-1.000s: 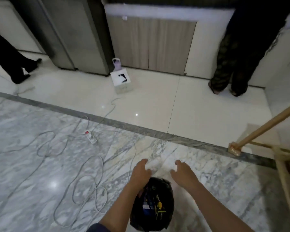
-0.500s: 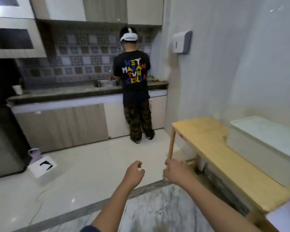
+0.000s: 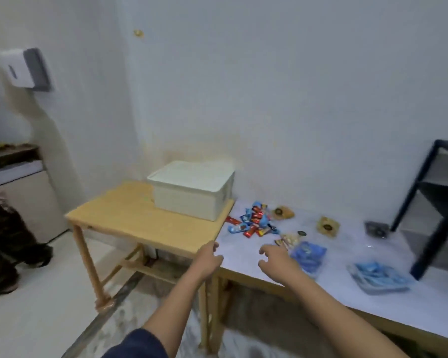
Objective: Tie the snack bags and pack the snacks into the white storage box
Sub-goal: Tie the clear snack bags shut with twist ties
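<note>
White storage box (image 3: 192,192): ribbed white sides, a rim round the top, and a top that reads as a flat white surface. It stands at the far right corner of a small wooden table (image 3: 140,218), close to the wall. Just right of it, on an adjoining white-topped table (image 3: 334,254), lies a loose pile of small red and blue snack packets (image 3: 254,223). Beyond the pile are three clear bags of tan snacks (image 3: 283,212), (image 3: 327,226), (image 3: 291,239), and nearer the front edge two clear bags of blue packets (image 3: 308,254), (image 3: 380,277).

Left hand (image 3: 208,259): over the wooden table's near corner, fingers loosely curled, holding nothing. Right hand (image 3: 277,262): over the white top, just beside the nearer blue bag, fingers loosely bent and spread, holding nothing.

Surroundings: pale walls, a wall dispenser (image 3: 26,68) at upper left, a black shelf frame (image 3: 437,202) at right, a small dark object (image 3: 376,228) near it, and another person's legs (image 3: 5,241) at the left edge.
</note>
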